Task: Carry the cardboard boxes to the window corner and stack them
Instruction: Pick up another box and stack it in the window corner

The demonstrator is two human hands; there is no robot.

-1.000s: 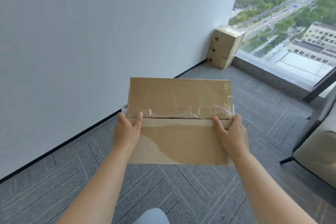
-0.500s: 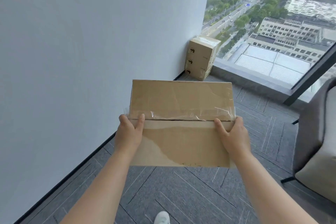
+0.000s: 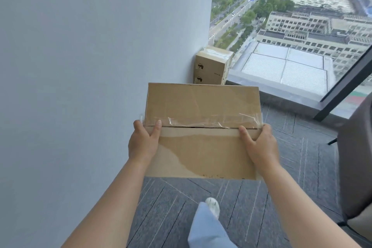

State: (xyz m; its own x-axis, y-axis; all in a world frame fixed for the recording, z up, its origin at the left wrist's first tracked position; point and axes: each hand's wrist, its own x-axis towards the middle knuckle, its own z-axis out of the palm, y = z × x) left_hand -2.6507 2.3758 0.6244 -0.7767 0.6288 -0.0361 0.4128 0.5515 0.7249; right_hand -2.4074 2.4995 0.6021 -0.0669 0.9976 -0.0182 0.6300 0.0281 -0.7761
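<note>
I hold a flat brown cardboard box (image 3: 202, 106) out in front of me, its top seam sealed with clear tape. My left hand (image 3: 143, 142) grips its left end and my right hand (image 3: 259, 145) grips its right end, thumbs on top. Beyond it, a stack of cardboard boxes (image 3: 212, 65) stands in the corner where the white wall meets the window; the carried box hides the stack's lower part.
The white wall (image 3: 90, 66) runs close along my left. A low grey window sill (image 3: 281, 88) and a dark slanted frame bar (image 3: 348, 78) lie ahead right. A grey chair (image 3: 356, 157) stands at the right edge. My leg and white shoe (image 3: 212, 204) step over grey carpet.
I have walked closer to the corner; the stack looks larger and is now partly hidden behind the carried box. My grip is unchanged. A leg has swung forward.
</note>
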